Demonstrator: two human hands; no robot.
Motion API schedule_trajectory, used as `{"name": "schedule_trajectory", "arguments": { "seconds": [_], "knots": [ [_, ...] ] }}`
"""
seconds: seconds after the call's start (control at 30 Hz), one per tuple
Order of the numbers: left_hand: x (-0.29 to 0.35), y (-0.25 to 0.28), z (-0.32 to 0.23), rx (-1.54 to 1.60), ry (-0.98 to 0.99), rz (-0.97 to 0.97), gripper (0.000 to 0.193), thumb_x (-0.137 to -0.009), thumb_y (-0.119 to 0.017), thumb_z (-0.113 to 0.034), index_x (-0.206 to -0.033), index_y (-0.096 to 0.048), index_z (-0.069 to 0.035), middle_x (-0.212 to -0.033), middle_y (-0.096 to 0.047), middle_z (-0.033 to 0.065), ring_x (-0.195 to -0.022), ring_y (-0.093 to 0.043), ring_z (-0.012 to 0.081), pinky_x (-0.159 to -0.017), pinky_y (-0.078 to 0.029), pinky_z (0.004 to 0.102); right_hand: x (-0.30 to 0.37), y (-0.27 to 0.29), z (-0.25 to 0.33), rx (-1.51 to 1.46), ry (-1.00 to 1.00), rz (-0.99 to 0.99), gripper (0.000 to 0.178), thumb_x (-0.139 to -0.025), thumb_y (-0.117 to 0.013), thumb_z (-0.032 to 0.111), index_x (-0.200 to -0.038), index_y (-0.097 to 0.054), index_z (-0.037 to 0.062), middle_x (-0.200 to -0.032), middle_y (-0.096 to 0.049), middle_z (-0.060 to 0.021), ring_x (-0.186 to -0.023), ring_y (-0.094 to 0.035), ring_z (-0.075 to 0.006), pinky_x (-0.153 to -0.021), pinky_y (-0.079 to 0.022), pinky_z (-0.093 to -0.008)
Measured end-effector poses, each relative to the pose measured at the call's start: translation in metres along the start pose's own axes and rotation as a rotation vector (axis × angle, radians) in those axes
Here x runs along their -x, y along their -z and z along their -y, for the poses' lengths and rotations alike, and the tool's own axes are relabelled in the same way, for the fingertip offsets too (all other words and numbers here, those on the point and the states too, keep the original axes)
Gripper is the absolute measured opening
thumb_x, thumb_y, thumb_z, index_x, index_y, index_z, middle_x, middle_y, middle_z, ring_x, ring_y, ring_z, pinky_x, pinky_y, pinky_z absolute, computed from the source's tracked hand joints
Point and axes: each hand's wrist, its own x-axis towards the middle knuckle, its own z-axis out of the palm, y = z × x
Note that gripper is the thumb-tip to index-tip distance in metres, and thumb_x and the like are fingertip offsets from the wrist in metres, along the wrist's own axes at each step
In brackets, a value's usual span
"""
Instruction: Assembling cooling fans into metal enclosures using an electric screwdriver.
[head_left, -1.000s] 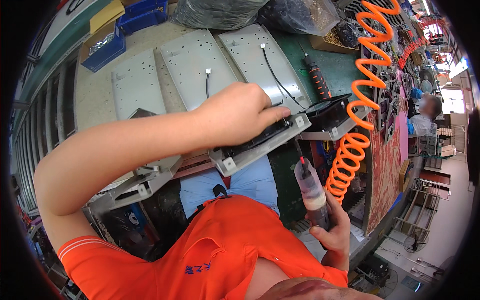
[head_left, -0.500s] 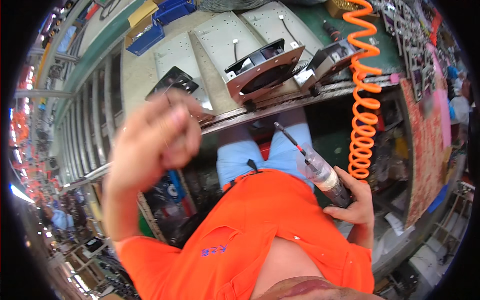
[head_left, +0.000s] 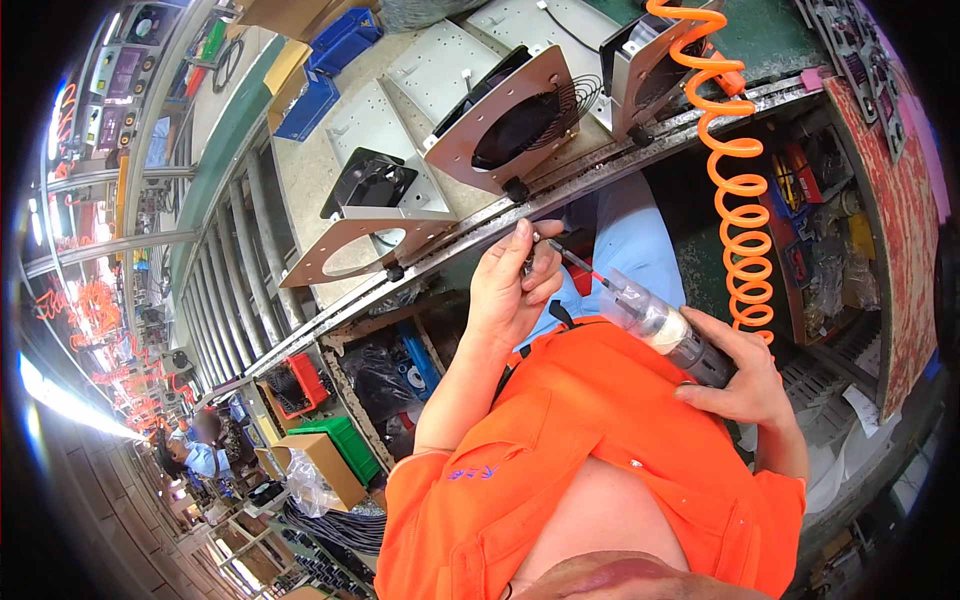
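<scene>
My right hand is wrapped around a power screwdriver with a clear sleeve at its front. Its long bit points up and left, toward my left hand. Thumb and fingers of that left hand pinch a small metal piece that looks like a screw, close to the bit's tip. Beyond my hands, a metal bracket with a round hole stands at the bench edge, a black fan behind it. To its right is another bracket with a fan and a round wire guard.
A third fan bracket stands farther right, beside a coiled orange air hose hanging down. Blue bins sit at the bench's far left. Metal rollers run along the left. Under the bench are red and green crates.
My left hand has come away from the left bracket, rightward to the screwdriver's tip. That bracket's round hole now shows. The view has turned, and the screwdriver stays in my right hand.
</scene>
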Motion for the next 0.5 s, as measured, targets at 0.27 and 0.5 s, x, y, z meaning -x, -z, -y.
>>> {"name": "schedule_trajectory", "arguments": {
  "seconds": [0.27,0.5],
  "knots": [
    [-0.010,-0.009,-0.001,0.023,0.022,0.055,0.042,-0.108,-0.054,-0.034,-0.101,-0.066,0.005,-0.060,-0.043,-0.0011,-0.055,-0.030,0.0061,-0.045,-0.024,0.0206,-0.007,-0.003,-0.007,-0.074,-0.031,0.031,0.083,-0.072,-0.091,0.024,-0.143,-0.057,-0.0003,-0.124,-0.071,-0.0186,-0.110,-0.072,-0.0265,-0.095,-0.053,-0.0336],
    [-0.013,-0.017,-0.002,-0.109,-0.024,0.046,0.039,-0.108,-0.055,-0.031,-0.101,-0.067,0.006,-0.059,-0.045,-0.0002,-0.052,-0.030,0.0063,-0.045,-0.024,0.0210,-0.010,0.010,-0.013,-0.122,-0.062,0.054,0.082,-0.072,-0.091,0.025,-0.143,-0.056,-0.0014,-0.125,-0.071,-0.0181,-0.109,-0.072,-0.0246,-0.096,-0.052,-0.0325]
  ]
}}
